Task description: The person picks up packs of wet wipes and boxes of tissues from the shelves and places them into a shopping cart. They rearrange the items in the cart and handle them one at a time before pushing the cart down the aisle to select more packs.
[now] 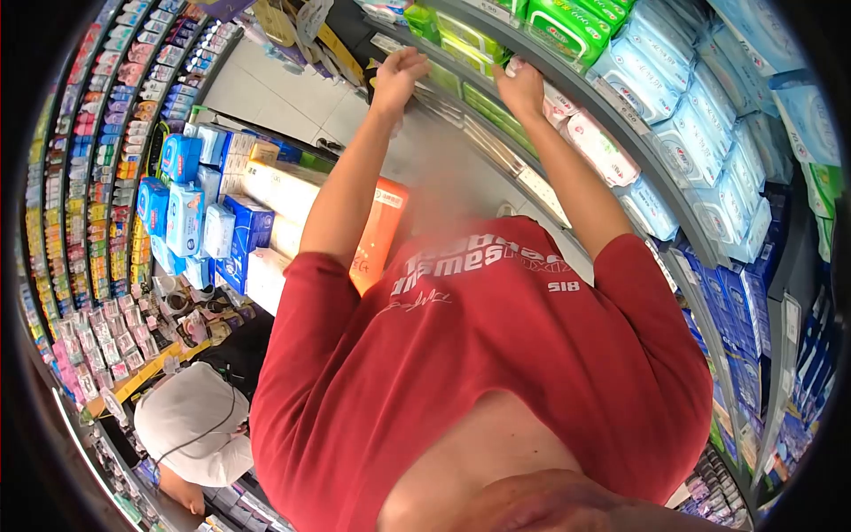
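Red shirt (479, 355) fills the near view: a co-worker bends away from the camera, the hem lifted clear of bare skin, both arms stretched towards the shelf (620, 111). The wearer's own hands are out of frame. Low and well to the left of the reaching fingers, a person in a white cap (191, 421) crouches.

Beyond the shoulders, the co-worker's left hand (399, 75) rests on the shelf lip with its fingers (409, 60) curled in. Whether they grip anything cannot be made out. Just right of those fingers lie green packs (452, 78).

The co-worker's right hand (521, 89) sits further right, its fingers bent down onto the near end of a pink-and-white pack (560, 105). They touch it, but a firm grasp does not show. To the right of those fingers come pale blue packs (700, 133).

Below and left of the left fingers, an orange box (386, 235) stands behind the forearm, with blue and white boxes (191, 208) further left.
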Demonstrator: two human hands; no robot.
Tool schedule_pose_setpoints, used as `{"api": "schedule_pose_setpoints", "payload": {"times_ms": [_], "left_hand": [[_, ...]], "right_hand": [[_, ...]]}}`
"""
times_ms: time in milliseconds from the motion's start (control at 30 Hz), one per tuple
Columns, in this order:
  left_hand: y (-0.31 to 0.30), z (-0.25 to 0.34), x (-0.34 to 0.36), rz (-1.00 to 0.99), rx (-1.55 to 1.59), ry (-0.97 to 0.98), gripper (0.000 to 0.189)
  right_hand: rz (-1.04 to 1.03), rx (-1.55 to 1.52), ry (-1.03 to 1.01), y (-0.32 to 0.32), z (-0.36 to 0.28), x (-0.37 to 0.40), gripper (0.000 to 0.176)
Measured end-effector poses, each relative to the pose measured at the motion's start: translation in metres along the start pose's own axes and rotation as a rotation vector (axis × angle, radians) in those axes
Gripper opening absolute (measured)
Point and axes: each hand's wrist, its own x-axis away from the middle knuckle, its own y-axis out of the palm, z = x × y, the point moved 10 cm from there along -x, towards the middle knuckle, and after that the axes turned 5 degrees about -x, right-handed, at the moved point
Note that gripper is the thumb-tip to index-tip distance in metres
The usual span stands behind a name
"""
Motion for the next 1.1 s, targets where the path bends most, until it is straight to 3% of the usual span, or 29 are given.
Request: {"api": "schedule_pose_setpoints", "payload": {"times_ms": [67,133,167,233,333,400,467,533,667,733,867,900,967,1000,1033,1067,1100], "left_hand": [[0.012,-0.003,-0.025,-0.029,-0.02,-0.041,0.06],[0.023,-0.007,-0.05,-0.059,-0.039,-0.083,0.07],[0.027,-0.007,-0.061,-0.053,0.01,-0.098,0.076],[0.032,-0.007,-0.08,-0.047,0.016,-0.111,0.083],[0.035,-0.011,-0.118,-0.096,-0.061,-0.02,0.077],[0.047,0.012,-0.111,-0.185,-0.054,-0.004,0.075],[0.045,-0.006,-0.123,-0.201,-0.074,-0.132,0.07],[0.048,-0.012,-0.125,-0.209,-0.044,-0.149,0.068],[0.053,-0.019,-0.13,-0.195,-0.019,-0.192,0.065],[0.052,-0.024,-0.129,-0.154,0.019,-0.182,0.065],[0.035,-0.031,-0.126,0.014,0.127,-0.061,0.065],[0.034,-0.066,-0.155,-0.132,0.189,0.005,0.063],[0.027,-0.062,-0.13,-0.101,0.244,-0.027,0.06],[0.028,-0.049,-0.11,-0.085,0.256,-0.024,0.059],[0.025,-0.041,-0.09,-0.01,0.254,-0.049,0.059],[0.018,-0.035,-0.071,0.078,0.252,-0.074,0.058],[0.012,-0.03,-0.056,0.124,0.195,-0.071,0.056]], "right_hand": [[0.025,0.052,-0.045,-0.005,-0.007,-0.014,0.061],[-0.148,0.083,-0.051,0.011,-0.013,-0.024,0.07],[-0.122,0.104,-0.141,0.01,-0.023,-0.026,0.075],[-0.175,0.074,-0.096,0.015,-0.02,-0.031,0.074],[-0.29,0.158,-0.082,0.026,-0.017,-0.041,0.074],[-0.35,0.041,0.034,0.031,-0.009,-0.041,0.076],[-0.39,0.086,-0.003,0.032,-0.011,-0.046,0.075],[-0.427,0.117,-0.048,0.034,-0.015,-0.048,0.063],[-0.426,0.187,-0.083,0.027,-0.021,-0.053,0.064],[-0.431,0.062,-0.035,0.029,-0.014,-0.054,0.079],[-0.439,-0.047,0.025,0.029,-0.009,-0.036,0.085],[-0.395,-0.088,-0.01,0.014,-0.023,-0.03,0.089],[-0.331,-0.035,0.014,0.006,-0.023,-0.019,0.098],[-0.238,-0.017,0.026,0.003,-0.016,-0.015,0.087],[-0.108,-0.379,-0.227,-0.012,-0.042,-0.004,0.071],[-0.166,-0.456,-0.132,0.002,-0.026,0.0,0.054],[-0.125,-0.369,-0.09,0.01,-0.009,0.006,0.051]]}}
